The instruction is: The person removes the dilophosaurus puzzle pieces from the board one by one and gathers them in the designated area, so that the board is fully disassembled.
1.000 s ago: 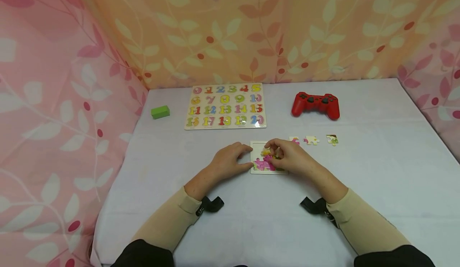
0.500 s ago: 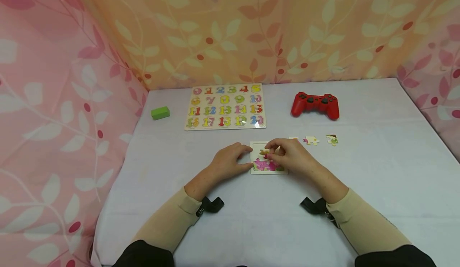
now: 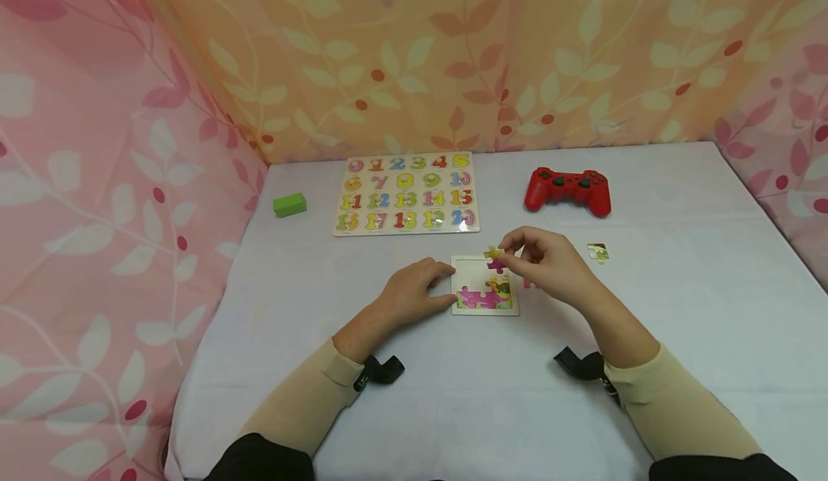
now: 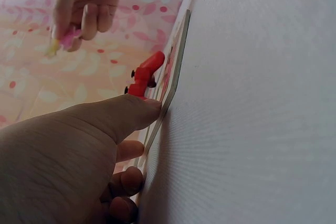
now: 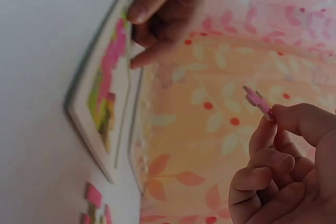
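Note:
In the head view my left hand (image 3: pixel 414 287) rests its thumb and fingertips at the left edge of a small white puzzle tray (image 3: pixel 485 312). Joined pink and green jigsaw pieces (image 3: pixel 477 299) fill its lower part, with a yellow-brown bit at the right. Over the tray's upper right corner, my right hand (image 3: pixel 550 262) pinches a pink and yellow jigsaw piece (image 3: pixel 497 264) between thumb and forefinger. The right wrist view catches this piece (image 5: pixel 256 99) nearly edge-on, raised off the table. Another loose piece (image 3: pixel 527 282) pokes out below the right hand, partly hidden.
A loose brown and green jigsaw piece (image 3: pixel 598 252) lies to the right. Farther back are a number board (image 3: pixel 406 193), a red game controller (image 3: pixel 568 190) and a green block (image 3: pixel 290 205). Patterned cloth (image 3: pixel 401 57) hangs behind the white table (image 3: pixel 466 395).
My right hand has lifted a pink and yellow piece off the tray and moved up and to the right with it, covering loose pieces there. The left hand stays at the tray's edge.

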The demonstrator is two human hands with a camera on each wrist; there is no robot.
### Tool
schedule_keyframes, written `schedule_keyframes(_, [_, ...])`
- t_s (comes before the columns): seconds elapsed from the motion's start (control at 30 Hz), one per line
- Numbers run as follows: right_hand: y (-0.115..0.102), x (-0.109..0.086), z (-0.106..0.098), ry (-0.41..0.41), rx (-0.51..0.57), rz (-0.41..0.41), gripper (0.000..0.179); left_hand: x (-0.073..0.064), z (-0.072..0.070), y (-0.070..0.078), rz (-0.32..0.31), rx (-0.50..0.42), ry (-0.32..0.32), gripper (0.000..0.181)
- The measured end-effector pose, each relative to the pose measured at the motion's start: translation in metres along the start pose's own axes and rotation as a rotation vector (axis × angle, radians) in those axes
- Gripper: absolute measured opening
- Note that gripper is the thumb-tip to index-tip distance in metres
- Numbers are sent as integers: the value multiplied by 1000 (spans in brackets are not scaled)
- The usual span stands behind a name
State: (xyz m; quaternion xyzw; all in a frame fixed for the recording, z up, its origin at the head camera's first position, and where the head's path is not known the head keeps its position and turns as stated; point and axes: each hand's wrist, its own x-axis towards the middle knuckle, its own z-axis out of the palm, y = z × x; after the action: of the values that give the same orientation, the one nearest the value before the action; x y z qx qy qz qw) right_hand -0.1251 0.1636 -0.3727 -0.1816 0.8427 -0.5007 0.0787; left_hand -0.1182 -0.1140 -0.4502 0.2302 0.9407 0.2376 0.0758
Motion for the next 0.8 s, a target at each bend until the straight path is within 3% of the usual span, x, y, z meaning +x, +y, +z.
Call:
schedule_keyframes(0.43, [-6,-12,-47,166,-19,-81,14,-1,0,0,6,-12,7,52])
schedule_keyframes(0.57, [-1,-15,-68,200,18,-55,15,-1,0,1,6,-10,5,52])
schedule_keyframes(0.8, [18,-19,-104,204,66,92,14,-1,0,1,2,-6,5,52])
